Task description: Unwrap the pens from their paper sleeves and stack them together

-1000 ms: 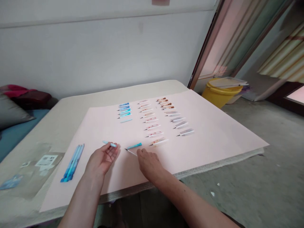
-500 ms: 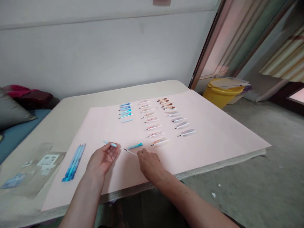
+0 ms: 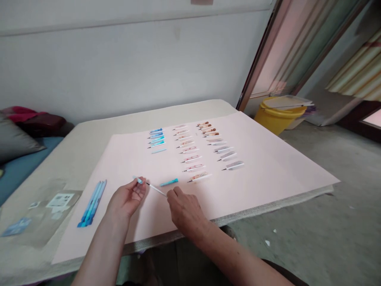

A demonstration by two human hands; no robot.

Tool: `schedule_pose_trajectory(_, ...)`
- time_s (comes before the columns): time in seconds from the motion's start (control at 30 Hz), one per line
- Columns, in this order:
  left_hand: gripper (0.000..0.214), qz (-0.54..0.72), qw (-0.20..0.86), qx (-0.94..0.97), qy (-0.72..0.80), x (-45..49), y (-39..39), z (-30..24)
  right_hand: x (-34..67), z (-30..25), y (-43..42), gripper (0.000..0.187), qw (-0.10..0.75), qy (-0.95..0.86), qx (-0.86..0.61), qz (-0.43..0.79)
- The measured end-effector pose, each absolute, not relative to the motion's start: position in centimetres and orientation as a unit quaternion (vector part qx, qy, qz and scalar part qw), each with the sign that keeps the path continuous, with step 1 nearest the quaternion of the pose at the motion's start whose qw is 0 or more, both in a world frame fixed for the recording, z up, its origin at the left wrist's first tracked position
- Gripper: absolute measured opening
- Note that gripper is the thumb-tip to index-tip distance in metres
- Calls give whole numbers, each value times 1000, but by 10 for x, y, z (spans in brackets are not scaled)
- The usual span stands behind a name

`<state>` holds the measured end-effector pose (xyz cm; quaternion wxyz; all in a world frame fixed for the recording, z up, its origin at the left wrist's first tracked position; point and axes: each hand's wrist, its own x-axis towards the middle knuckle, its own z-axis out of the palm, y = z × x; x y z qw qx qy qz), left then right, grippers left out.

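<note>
My left hand (image 3: 127,197) pinches a short light-blue pen barrel (image 3: 137,180) above the pink sheet (image 3: 268,167). My right hand (image 3: 183,206) grips the rear end of a thin white refill (image 3: 156,188), whose dark tip points at the barrel's open end, almost touching it. A teal pen piece (image 3: 169,182) lies on the sheet just beyond my right fingers. Farther back, three rows of taken-apart pens lie side by side: blue ones (image 3: 156,137), pink-and-white ones (image 3: 189,153) and brown and grey ones (image 3: 218,145).
Three whole blue pens (image 3: 92,203) lie together at the sheet's left edge. An empty clear wrapper with labels (image 3: 50,206) sits left of them on the beige table (image 3: 89,131). A yellow bucket (image 3: 278,115) stands on the floor at the right; cushions (image 3: 20,135) lie at far left.
My right hand has lifted the refill off the sheet and carried it left, bringing its tip up to the barrel in my left hand. The left hand has tilted the barrel slightly.
</note>
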<state>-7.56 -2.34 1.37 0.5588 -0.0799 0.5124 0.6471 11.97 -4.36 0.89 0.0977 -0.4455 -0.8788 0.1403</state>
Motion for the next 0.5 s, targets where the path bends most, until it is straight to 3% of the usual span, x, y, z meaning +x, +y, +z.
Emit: schedule_pose_trajectory(0.5, 19, 639, 598, -112, 470, -86, -21, 7, 119, 12, -48, 15, 120, -877, -441, 151)
